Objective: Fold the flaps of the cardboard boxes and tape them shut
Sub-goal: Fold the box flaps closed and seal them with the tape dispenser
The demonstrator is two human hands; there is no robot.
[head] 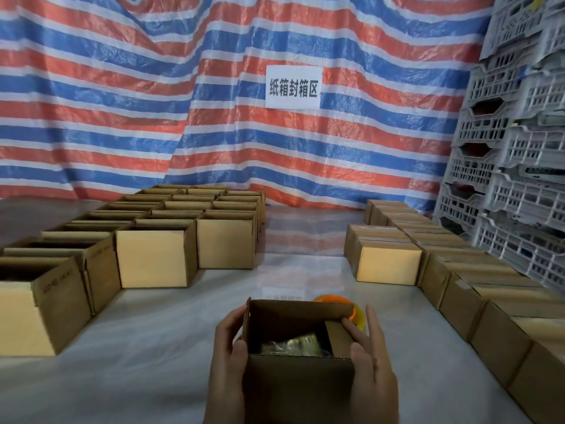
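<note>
Right now the open box sits between both hands, square-on to the person on the white sheet. It looks about as wide as it is deep, so no long axis stands out. The left hand grips the box's left wall, fingers curled round its edge beside the upright left flap. The right hand holds the opposite side, thumb at the near corner and fingers bent over the right flap, which leans inward over a shiny packet inside. The far flap stands up.

My reading is that the side flaps go down first. The right one is part-way there, and the left hand is the nearer one to push its own flap in.

Just past the box's far right corner, half hidden by the far flap, lies an orange-and-yellow tape roll — nearer the right hand and an easy reach, though the raised flap is in the way.

Left of the box and further off stand rows of unsealed boxes. To its right are closed boxes, with grey crates stacked beyond them — all well apart from the hands.
</note>
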